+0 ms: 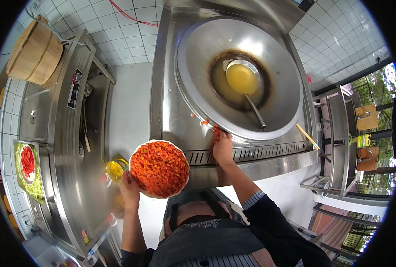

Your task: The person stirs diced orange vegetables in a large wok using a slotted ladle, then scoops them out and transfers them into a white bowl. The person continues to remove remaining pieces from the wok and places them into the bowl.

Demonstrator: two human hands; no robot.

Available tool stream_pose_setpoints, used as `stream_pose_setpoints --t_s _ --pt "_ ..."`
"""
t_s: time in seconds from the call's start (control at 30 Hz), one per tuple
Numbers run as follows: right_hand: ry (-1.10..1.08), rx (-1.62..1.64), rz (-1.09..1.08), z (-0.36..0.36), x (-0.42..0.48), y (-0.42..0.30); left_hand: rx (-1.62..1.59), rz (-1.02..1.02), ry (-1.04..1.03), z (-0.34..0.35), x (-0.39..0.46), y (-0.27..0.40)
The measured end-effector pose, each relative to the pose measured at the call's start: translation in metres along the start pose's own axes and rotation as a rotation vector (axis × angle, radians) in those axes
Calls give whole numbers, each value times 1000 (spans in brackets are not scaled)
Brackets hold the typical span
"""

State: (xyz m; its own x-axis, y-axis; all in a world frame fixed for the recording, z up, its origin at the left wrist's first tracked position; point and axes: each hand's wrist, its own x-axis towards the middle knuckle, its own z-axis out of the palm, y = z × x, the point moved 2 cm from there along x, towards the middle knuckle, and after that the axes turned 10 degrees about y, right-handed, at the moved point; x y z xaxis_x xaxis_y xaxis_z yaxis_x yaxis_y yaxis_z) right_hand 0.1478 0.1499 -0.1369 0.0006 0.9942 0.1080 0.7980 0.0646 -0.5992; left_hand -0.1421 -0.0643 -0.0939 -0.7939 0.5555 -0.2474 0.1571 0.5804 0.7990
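Note:
My left hand point(129, 191) grips the rim of a white bowl heaped with diced red pepper point(159, 168), some pieces orange, over the front left corner of the steel stove. At the near rim of a large wok, my right hand point(223, 147) has its fingers around some red pepper pieces point(216, 133). A few loose pieces point(205, 122) lie on the stove top beside the wok's rim. Inside the wok point(198, 83) is yellowish liquid, and a metal ladle point(253, 109) rests there with its bowl full of it.
Chopsticks point(306, 136) lie at the stove's right edge. A slotted drain point(268, 152) runs along its front. On the left, a steel counter point(64, 160) bears a wooden bucket point(37, 53) and a tray of shredded green vegetable point(21, 180) with a plate of red pieces. Sinks stand at right.

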Motion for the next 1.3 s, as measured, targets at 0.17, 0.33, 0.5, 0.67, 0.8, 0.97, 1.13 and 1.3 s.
stream_pose_setpoints --t_s 0.17,0.33,0.5,0.67,0.8,0.97,1.13,1.3 --pt "-83 -115 -150 -9 5 -25 -63 4 27 -1 -1 -13" --pt "21 -267 -427 12 -3 -20 -144 -50 30 -1 -9 -8" --pt "-37 -304 -538 1 1 -31 16 -23 63 -6 -17 3" --pt "-98 -376 -488 15 9 -21 -6 15 84 -7 -24 12" --pt "-93 -302 -615 10 13 -28 12 42 129 -6 -25 10" --pt "-22 -258 -972 26 36 -37 -59 32 134 2 -24 3" --pt "-63 -310 -947 22 31 -21 -105 -34 171 7 -22 -16" --pt "-25 -293 -1125 29 54 -59 -363 -243 117 8 -29 0"
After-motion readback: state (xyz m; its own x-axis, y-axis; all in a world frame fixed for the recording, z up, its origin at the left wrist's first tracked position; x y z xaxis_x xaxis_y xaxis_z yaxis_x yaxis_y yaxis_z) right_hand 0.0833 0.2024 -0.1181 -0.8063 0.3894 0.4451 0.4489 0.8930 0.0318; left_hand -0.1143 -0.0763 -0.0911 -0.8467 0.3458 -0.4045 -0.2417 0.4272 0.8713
